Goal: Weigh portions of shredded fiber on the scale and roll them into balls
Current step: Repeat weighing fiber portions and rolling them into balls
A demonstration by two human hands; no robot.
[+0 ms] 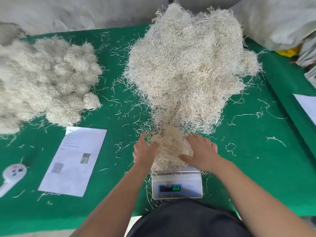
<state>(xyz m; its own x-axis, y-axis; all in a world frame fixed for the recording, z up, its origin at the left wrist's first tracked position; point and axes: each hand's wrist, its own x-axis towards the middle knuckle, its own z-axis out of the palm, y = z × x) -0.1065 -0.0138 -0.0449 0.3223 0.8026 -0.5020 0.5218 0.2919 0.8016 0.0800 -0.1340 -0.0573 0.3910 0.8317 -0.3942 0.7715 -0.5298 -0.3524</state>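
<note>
A pale fiber portion [169,147] sits on the small white scale [177,185] near the table's front edge. The scale's green display is lit; its digits are blurred. My left hand [143,151] cups the portion's left side. My right hand [200,153] cups the right side, with the thumb curled under the front of the clump. Behind the scale rises a large heap of loose shredded fiber [189,65]. Several rolled fiber balls [68,82] are piled at the left of the table.
The table is covered in green felt [248,159] strewn with loose strands. A printed paper sheet [73,159] lies left of the scale. A white handheld device [12,175] lies at the far left. White sacks [277,19] stand at the back right.
</note>
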